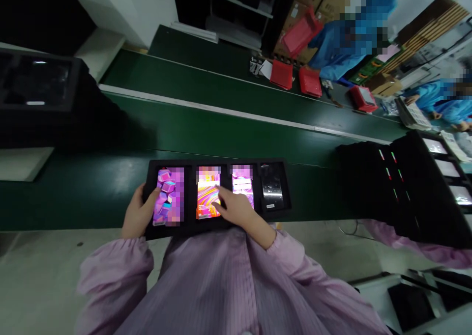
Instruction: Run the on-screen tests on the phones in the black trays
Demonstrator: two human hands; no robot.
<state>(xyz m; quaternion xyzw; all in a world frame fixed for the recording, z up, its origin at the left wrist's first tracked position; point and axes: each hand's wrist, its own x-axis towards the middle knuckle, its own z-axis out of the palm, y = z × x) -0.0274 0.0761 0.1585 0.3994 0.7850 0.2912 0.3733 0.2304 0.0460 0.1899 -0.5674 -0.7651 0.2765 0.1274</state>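
A black foam tray point(191, 197) lies along the front edge of the green table, with several phones in its slots. The leftmost phone point(169, 195) shows a purple cube picture, and the second phone point(208, 205) an orange and pink swirl. A third phone point(242, 180) is lit, partly behind my right hand; the rightmost phone point(272, 187) has a dark screen. My left hand point(138, 212) grips the tray's left end, thumb over the leftmost phone's edge. My right hand point(236, 208) is over the second and third phones, index finger extended at the second phone's screen, holding nothing.
Stacked black trays point(372, 187) stand at the right, and another stack point(70, 119) at the left. Red bins point(282, 74) line the far side of the green table point(191, 133). People in blue work clothes point(339, 45) are beyond it.
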